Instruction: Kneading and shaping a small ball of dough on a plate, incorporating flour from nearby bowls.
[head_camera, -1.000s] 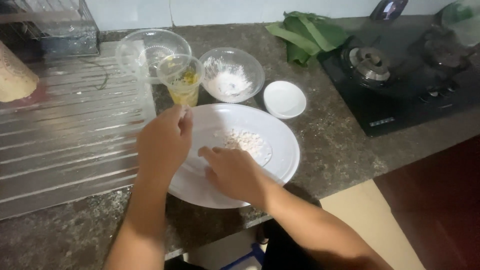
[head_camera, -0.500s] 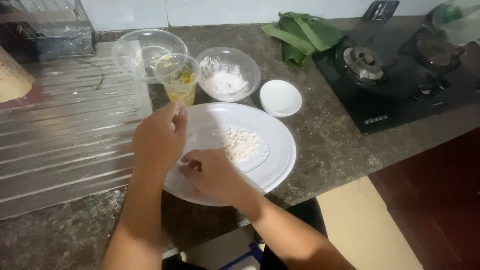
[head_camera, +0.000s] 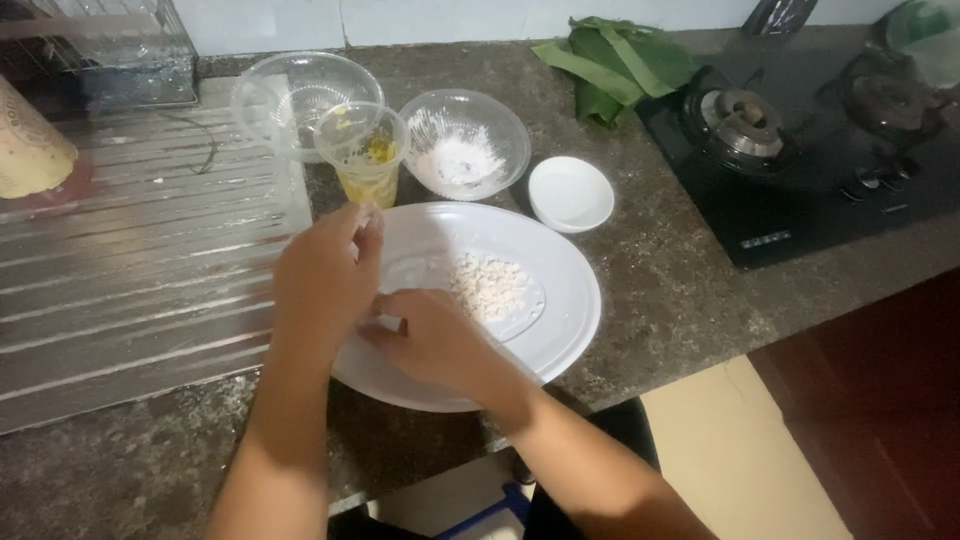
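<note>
A large white plate (head_camera: 570, 290) lies on the speckled stone counter with a small heap of white crumbly bits (head_camera: 490, 285) in its middle. My left hand (head_camera: 320, 285) hovers over the plate's left rim, thumb and fingers pinched together; what is between them is too small to tell. My right hand (head_camera: 430, 340) rests palm down on the plate's near side, fingers curled toward the left hand. Just behind the left hand stands a clear plastic cup (head_camera: 362, 155) with yellow liquid in it.
Behind the plate are a clear bowl with white powder (head_camera: 465, 145), an empty clear bowl (head_camera: 285, 95), and a small white dish (head_camera: 570, 192). Green leaves (head_camera: 615, 60) lie at the back. A black gas hob (head_camera: 800, 150) is right, a ribbed metal drainboard (head_camera: 120, 280) left.
Both hands have drifted slightly to the left and nearer over the plate and stay close together. The camera view shifted a little. The plate and bowls stay put.
</note>
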